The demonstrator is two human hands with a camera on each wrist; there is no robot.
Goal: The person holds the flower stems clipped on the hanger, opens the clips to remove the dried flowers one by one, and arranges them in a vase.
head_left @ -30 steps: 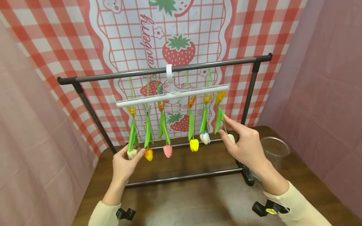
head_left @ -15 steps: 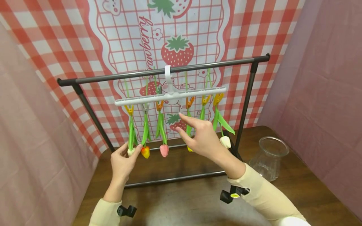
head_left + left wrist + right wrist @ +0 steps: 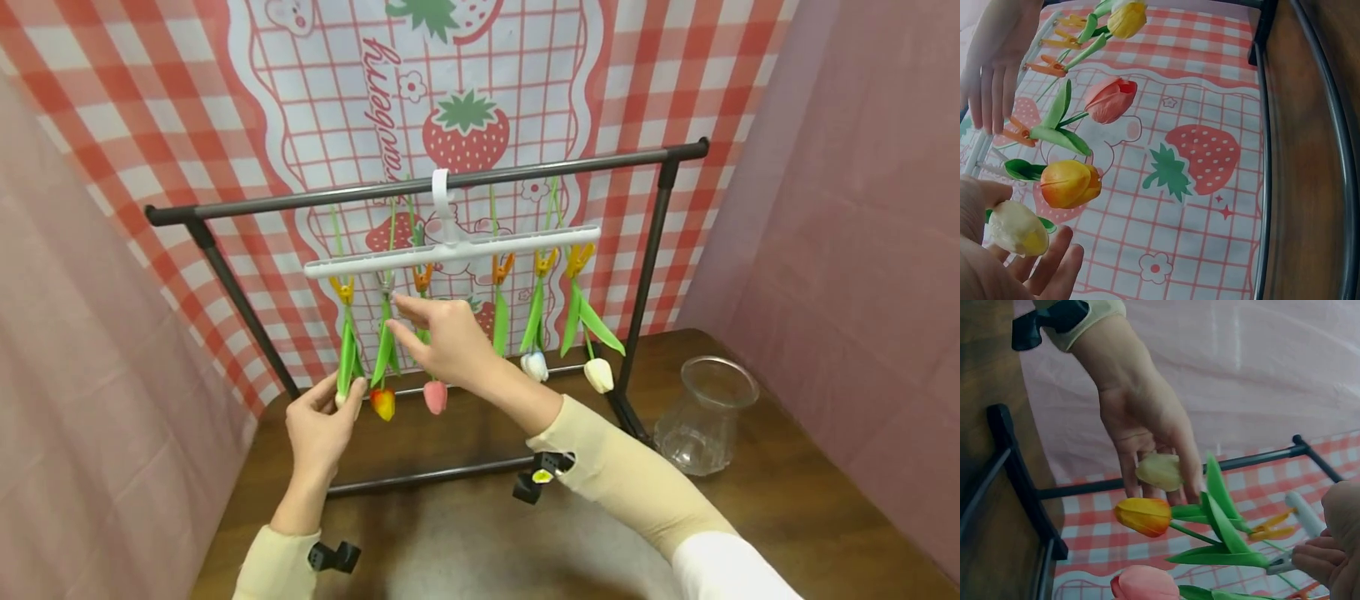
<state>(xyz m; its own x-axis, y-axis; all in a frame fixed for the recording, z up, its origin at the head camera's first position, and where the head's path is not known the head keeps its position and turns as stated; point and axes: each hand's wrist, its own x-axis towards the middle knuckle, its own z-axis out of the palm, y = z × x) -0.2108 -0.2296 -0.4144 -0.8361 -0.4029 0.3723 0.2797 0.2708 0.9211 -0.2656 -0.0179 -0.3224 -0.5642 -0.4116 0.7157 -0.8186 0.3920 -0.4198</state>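
Observation:
On the left, my left hand point(image 3: 318, 429) holds the cream tulip point(image 3: 1019, 230) by its blossom, thumb on one side and fingers behind. My right hand point(image 3: 457, 346) reaches across the front of the row with thumb and forefinger apart. Its fingertips are right at the silver clip point(image 3: 1279, 562) that carries the orange-yellow tulip point(image 3: 383, 405). Beside that hangs a pink tulip point(image 3: 435, 397). Each flower is clipped head down under a white hanger point(image 3: 517, 245). The yellow tulip point(image 3: 1127, 21) is hidden behind my right hand in the head view.
The hanger hooks over the top bar of a dark metal rack point(image 3: 600, 164) on a brown wooden table point(image 3: 420, 533). A blue-white tulip point(image 3: 535, 367) and another cream one point(image 3: 598, 376) hang at the right. A clear glass vase point(image 3: 701, 417) stands beyond them.
My right hand has left the rightmost cream tulip and moved left along the row to the silver clip. My left hand stays at the left cream tulip.

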